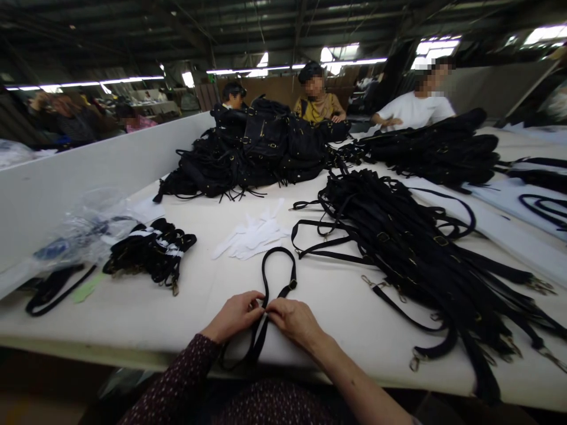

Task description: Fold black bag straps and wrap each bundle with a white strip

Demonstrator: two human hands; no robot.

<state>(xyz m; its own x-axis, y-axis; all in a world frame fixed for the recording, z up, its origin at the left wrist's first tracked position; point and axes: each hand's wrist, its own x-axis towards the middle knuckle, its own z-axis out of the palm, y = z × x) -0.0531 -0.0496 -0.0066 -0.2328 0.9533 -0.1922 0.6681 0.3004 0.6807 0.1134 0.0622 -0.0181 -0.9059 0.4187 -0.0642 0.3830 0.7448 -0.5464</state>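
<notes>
A black strap [258, 345] with a metal buckle lies folded in front of me, its upper end forming a round loop on the table. My left hand [239, 314] pinches the strap from the left, just below that loop. From the right, my right hand [293, 320] pinches at the same spot, fingertips almost meeting those of the left. A small bit of white shows on the strap under the fingers; its edges are too small to make out. Just beyond the loop lies a loose heap of white paper strips [254, 236].
On the right spreads a big pile of black straps with metal clips [398, 248]. Banded straps [153, 251] and clear plastic [84, 227] lie left. Black bags [266, 141] are heaped at the back, with co-workers behind. A white partition [101, 168] edges the table's left side.
</notes>
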